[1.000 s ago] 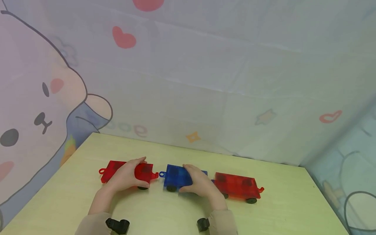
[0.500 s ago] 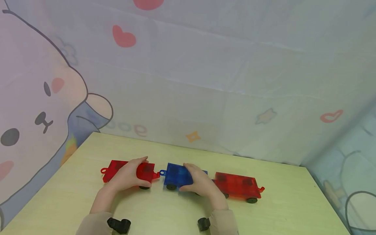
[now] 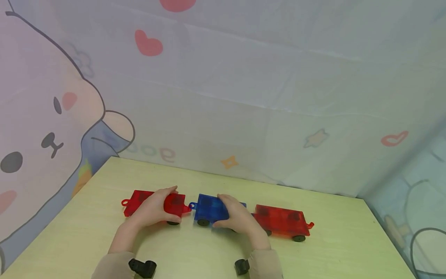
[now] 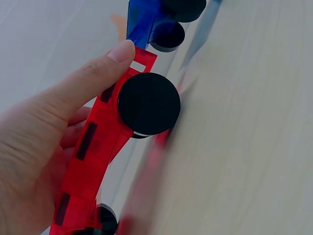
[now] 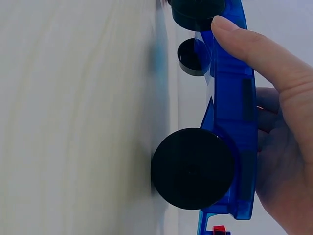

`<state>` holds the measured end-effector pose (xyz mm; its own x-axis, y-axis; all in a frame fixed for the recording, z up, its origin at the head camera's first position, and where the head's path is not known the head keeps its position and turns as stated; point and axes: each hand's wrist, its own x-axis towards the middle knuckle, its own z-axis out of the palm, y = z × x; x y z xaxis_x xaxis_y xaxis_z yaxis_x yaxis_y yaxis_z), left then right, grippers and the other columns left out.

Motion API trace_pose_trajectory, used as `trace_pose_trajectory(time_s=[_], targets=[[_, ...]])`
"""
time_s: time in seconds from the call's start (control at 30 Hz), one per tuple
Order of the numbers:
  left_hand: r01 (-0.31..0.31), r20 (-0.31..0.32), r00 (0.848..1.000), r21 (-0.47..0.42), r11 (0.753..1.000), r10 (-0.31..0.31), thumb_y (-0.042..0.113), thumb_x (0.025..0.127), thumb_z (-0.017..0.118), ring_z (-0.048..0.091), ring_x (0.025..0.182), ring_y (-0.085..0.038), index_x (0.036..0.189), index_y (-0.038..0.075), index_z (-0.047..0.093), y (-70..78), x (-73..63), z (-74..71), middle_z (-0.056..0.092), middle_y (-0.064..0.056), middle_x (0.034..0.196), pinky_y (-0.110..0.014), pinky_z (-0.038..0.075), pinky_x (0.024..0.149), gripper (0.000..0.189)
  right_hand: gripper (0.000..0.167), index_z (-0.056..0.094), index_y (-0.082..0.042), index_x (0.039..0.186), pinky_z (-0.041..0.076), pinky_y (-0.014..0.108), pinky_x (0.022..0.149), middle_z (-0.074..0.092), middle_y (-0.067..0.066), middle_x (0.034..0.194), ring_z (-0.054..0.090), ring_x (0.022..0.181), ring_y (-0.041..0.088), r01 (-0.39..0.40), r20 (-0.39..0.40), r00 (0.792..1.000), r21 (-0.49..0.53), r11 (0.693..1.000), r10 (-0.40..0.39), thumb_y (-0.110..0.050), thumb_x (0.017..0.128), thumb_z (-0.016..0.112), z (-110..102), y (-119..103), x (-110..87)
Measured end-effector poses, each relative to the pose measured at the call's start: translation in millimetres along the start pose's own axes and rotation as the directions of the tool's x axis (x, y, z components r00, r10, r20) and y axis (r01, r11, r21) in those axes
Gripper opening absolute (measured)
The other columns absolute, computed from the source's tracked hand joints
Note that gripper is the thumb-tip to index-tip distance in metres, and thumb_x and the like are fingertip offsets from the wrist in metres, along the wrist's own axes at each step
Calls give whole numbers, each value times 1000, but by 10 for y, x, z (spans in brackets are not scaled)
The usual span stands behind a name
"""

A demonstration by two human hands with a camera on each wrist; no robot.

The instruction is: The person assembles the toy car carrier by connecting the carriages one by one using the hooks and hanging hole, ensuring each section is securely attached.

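Note:
Three see-through toy train cars with black wheels form a row. My left hand (image 3: pixel 152 209) grips the left red train car (image 3: pixel 175 203) by its sides, thumb along the near edge in the left wrist view. My right hand (image 3: pixel 235 215) holds the blue train car (image 3: pixel 208 209) in the middle, its thumb beside a wheel (image 5: pixel 192 169) in the right wrist view. The left car's red hook (image 3: pixel 187 209) overlaps the blue ring (image 3: pixel 192 205) in the head view. Behind the blue car, the right red train car (image 3: pixel 281 221) stands with its coupling close to it, partly hidden by my right wrist.
The cars are on a pale wooden table (image 3: pixel 334 248). A printed cloth (image 3: pixel 265 85) hangs along the table's back edge. A dark looped cable (image 3: pixel 412 248) shows at the far right, and a black wrist mount (image 3: pixel 143 267) sits on each sleeve.
My left hand has moved slightly to the right with the red train car, bringing its hook up to the blue ring. The right hand and the other cars stay nearly still.

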<state>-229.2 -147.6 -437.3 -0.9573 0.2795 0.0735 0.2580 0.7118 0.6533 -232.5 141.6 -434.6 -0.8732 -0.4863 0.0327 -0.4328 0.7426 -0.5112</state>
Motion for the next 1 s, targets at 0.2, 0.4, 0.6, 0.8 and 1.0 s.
trace_pose_trajectory(time_s=[0.2, 0.4, 0.6, 0.8, 1.0], targets=[[-14, 3, 1000, 1, 1000, 14, 36, 69, 88, 48, 128, -38, 147, 1, 39, 23, 4, 6, 53, -15, 141, -56, 49, 99, 98, 87, 38, -4, 149, 36, 53, 113, 41, 16, 152, 38, 141, 36, 5, -1, 1000, 1, 1000, -5, -35, 80, 80, 1, -3, -4], [-23, 3, 1000, 3, 1000, 23, 36, 69, 88, 48, 127, -37, 147, 1, 39, 25, 9, 10, 54, -15, 141, -56, 49, 98, 99, 87, 38, -4, 149, 35, 53, 113, 41, 16, 152, 37, 142, 36, 3, 2, 1000, -2, 1000, -3, -36, 80, 80, 0, -12, -3], [-31, 3, 1000, 11, 999, 31, 37, 69, 87, 48, 127, -38, 147, 1, 39, 29, 11, 17, 54, -15, 140, -56, 48, 99, 98, 87, 37, -4, 150, 34, 52, 114, 41, 15, 153, 37, 142, 35, -4, 10, 1000, -10, 1000, 4, -35, 80, 80, 2, -25, -8], [-36, 6, 999, 14, 999, 36, 36, 70, 87, 48, 128, -38, 147, 0, 39, 47, 9, 7, 53, -16, 140, -56, 48, 99, 98, 87, 37, -4, 149, 35, 52, 114, 41, 15, 152, 37, 142, 35, -10, 13, 1000, -26, 1000, 11, -35, 80, 80, 4, -30, -14], [-36, 4, 999, 2, 999, 36, 35, 70, 88, 49, 127, -38, 147, 0, 39, 45, 15, 2, 54, -16, 140, -55, 49, 99, 97, 87, 38, -4, 149, 36, 52, 113, 42, 15, 152, 38, 141, 35, -9, 15, 1000, -32, 999, 10, -35, 80, 80, 0, -38, -16]])
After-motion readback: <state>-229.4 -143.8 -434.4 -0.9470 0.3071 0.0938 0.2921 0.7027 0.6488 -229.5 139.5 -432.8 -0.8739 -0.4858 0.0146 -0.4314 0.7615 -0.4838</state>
